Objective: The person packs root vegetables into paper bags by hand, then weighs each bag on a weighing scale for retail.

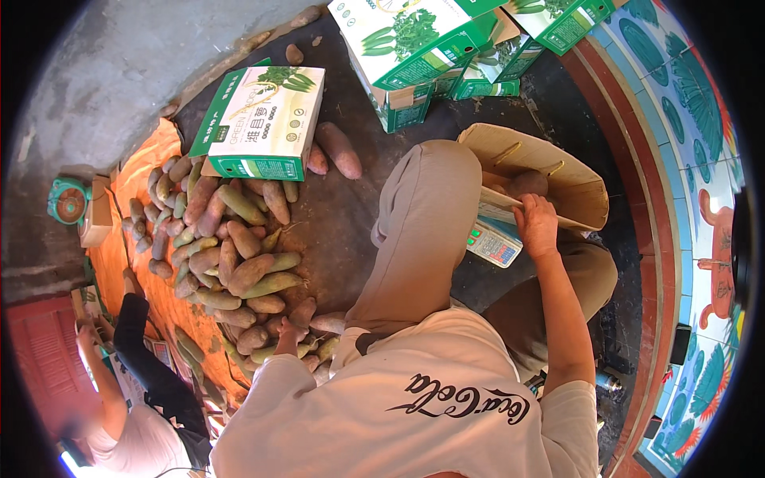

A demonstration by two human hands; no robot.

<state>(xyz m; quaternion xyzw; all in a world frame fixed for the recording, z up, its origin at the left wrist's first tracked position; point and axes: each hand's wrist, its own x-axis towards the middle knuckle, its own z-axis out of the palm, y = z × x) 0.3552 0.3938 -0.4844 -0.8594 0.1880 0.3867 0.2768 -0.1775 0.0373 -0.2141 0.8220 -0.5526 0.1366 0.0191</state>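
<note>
My right hand [538, 223] grips the near wall of an upright cardboard carton [590, 179], its fingers curled over the edge. Inside the carton lies a brownish radish [527, 185]; the wall hides the rest of its contents. Under and beside the carton is an electronic scale [496, 241] with a keypad, between my legs. To the left, my left hand [287, 334] reaches down to the near edge of a heap of long reddish-brown and green radishes [231, 255]. It touches a reddish radish [303, 312], but its fingers blend into the heap.
A closed green-and-white carton [267, 119] stands behind the heap, two large radishes [339, 150] beside it. More cartons [414, 48] are stacked at the back. An orange sheet [147, 263] lies under the heap. Another person [135, 422] works at the lower left. A tiled wall [709, 199] bounds the right.
</note>
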